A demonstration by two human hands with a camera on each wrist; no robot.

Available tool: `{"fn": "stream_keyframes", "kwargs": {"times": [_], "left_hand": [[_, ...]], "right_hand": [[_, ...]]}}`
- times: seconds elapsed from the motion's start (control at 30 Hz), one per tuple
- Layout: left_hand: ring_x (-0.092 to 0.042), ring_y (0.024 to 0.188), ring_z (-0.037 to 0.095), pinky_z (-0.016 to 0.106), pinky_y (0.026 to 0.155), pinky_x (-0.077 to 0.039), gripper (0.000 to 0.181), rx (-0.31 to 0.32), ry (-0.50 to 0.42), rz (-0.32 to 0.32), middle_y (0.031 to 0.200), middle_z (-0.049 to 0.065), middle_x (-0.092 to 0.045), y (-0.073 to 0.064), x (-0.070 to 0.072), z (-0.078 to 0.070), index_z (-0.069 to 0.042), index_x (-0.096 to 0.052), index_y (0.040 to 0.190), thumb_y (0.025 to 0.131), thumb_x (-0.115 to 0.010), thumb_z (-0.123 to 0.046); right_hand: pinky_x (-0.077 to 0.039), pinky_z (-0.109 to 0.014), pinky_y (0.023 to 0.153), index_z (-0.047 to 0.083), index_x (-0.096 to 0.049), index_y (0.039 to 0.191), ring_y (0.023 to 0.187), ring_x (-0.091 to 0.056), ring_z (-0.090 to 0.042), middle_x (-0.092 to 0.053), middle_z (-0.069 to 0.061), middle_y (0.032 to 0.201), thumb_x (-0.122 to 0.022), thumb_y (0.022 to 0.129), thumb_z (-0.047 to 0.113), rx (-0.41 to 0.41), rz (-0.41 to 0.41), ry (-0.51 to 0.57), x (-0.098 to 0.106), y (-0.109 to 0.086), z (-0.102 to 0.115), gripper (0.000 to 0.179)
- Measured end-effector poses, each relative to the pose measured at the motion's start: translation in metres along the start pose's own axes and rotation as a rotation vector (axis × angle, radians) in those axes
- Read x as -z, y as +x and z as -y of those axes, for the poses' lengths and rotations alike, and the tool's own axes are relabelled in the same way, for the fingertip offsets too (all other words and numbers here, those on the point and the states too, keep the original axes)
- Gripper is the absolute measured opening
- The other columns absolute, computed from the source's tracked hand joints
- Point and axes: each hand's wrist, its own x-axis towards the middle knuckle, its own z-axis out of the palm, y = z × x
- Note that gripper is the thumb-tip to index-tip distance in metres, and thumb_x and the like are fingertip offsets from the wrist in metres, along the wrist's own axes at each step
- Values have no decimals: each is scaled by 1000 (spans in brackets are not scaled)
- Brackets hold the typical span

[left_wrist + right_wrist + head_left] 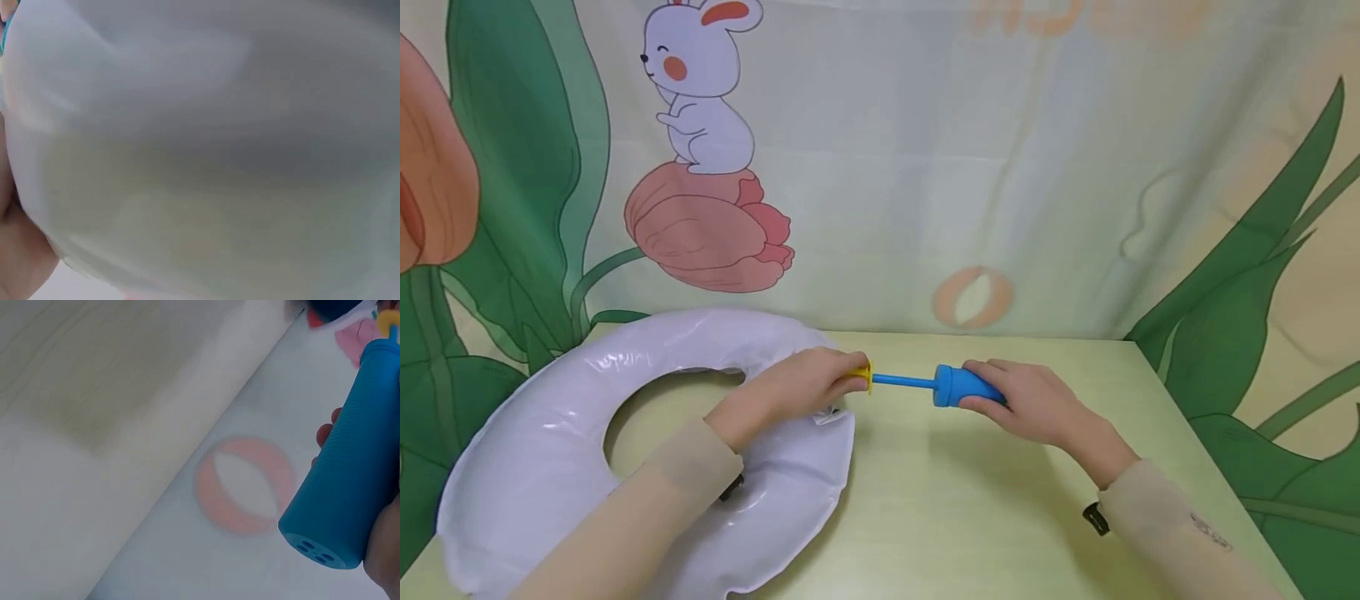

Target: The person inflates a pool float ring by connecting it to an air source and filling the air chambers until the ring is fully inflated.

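In the head view, a blue hand pump [955, 386] spans between both hands, its thin blue rod [904, 381] drawn out. My right hand [1037, 400] grips the thick barrel. My left hand [797, 383] pinches the yellow end piece [868, 377] over the right side of a white inflatable ring [535, 425]. Up close in the left wrist view, the ring's pale plastic [206, 150] fills most of the picture. The barrel [350, 462] shows small holes in its end cap in the right wrist view, with fingers [323, 434] wrapped round it.
The ring lies on the left part of a pale yellow-green table [925, 517]. Behind the table hangs a printed curtain [880, 167] with a rabbit, tulips and leaves. Small black clips [1096, 518] sit by the sleeves.
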Motion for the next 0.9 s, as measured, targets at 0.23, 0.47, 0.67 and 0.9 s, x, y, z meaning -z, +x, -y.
{"fn": "stream_keyframes", "kwargs": {"times": [0.23, 0.47, 0.67, 0.9], "left_hand": [[-44, 64, 8, 28, 65, -42, 9, 16, -10, 9, 73, -8, -47, -12, 7, 11, -17, -58, 101, 106, -61, -23], [-40, 63, 9, 28, 64, -40, 13, -52, 20, -35, 70, -7, -41, 1, 3, 1, -12, -56, 96, 105, -62, -19], [-46, 65, 13, 29, 64, -42, 12, -29, 53, -18, 72, -5, -47, 18, -2, -11, -11, -58, 99, 104, -64, -20], [-49, 65, 13, 28, 64, -43, 15, -62, 38, -13, 71, -5, -47, 25, -15, -12, -10, -57, 101, 105, -62, -24]], "right_hand": [[-57, -44, 78, 9, -62, 139, 96, -67, -24, -69, -9, 120, -69, 98, 44, -11, -25, 35, 5, -22, -26, 54], [-56, -44, 76, 7, -60, 139, 93, -68, -27, -69, -11, 115, -69, 97, 45, 16, -63, -48, -3, -5, -11, 57], [-57, -44, 76, 3, -60, 138, 93, -69, -28, -69, -12, 115, -67, 99, 45, 49, -92, -77, -11, 22, 16, 58], [-56, -43, 74, 6, -62, 136, 89, -69, -26, -70, -10, 111, -67, 98, 48, 73, -116, -89, -18, 34, 39, 57]]}}
